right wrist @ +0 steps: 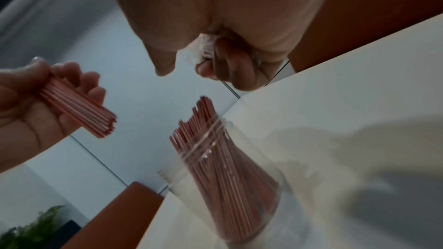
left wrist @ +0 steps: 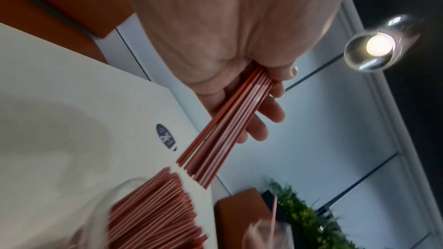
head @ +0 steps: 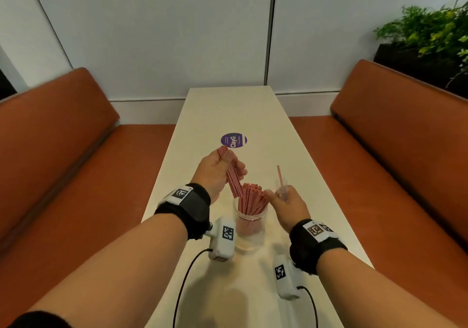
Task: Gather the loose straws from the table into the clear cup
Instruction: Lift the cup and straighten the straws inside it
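Fingers and thumb of the left hand (head: 215,173) are clamped around a bundle of red-and-white striped straws (head: 231,176), held in the air above and to the left of the clear cup (head: 249,229). That bundle slants down toward the cup, with its lower ends just beside the tops of the straws already standing in the cup (head: 253,201). From the left wrist view the bundle (left wrist: 230,126) lies across the fingers (left wrist: 268,113), with the thumb pressing it near its upper end.

Over on the other side, the right hand (head: 287,205) sits just to the right of the cup's mouth, its grip closed on crumpled clear plastic wrapping (head: 282,191) with a single straw (head: 279,174) sticking up out of it. In the right wrist view the curled fingers (right wrist: 230,67) close over the whitish wrapping (right wrist: 203,48); the single straw itself cannot be made out there.

Standing upright on the pale bench (head: 228,115), the cup is packed with straws that fan out above its rim. A round purple sticker (head: 233,140) lies flat on the bench farther away, beyond both hands.

Orange upholstered seats (head: 50,150) run along both sides of the bench, and a green plant (head: 428,29) stands behind the right-hand seat. A lit round lamp (left wrist: 378,44) shows in the left wrist view. Each wrist carries a black strap with a white camera unit and cable.
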Action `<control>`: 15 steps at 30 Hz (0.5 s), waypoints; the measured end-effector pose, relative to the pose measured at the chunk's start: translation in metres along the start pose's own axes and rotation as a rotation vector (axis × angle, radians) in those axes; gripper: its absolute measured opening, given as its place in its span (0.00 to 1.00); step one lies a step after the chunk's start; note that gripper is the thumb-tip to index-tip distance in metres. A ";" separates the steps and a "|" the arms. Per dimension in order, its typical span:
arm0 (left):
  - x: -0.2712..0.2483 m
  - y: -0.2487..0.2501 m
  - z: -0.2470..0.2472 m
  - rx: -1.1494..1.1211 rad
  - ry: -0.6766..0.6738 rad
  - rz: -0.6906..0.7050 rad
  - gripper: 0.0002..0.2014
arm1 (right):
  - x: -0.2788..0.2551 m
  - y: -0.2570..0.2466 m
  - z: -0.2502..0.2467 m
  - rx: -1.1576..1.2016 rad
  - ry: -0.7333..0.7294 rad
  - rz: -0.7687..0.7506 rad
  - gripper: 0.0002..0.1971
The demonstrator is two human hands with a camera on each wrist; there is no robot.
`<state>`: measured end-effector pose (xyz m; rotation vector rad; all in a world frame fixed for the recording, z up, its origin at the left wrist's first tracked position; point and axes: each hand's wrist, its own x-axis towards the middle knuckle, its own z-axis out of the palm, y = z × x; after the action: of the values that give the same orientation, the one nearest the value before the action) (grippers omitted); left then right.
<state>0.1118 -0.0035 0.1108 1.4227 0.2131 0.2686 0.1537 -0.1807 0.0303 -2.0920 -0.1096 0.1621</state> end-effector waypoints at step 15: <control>0.028 -0.073 0.001 0.694 -0.330 -0.032 0.09 | 0.023 0.010 0.033 -0.111 -0.023 0.020 0.18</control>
<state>0.1424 -0.0046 0.0386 2.1207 0.0539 -0.0857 0.1714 -0.1545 0.0034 -2.2032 -0.1134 0.1958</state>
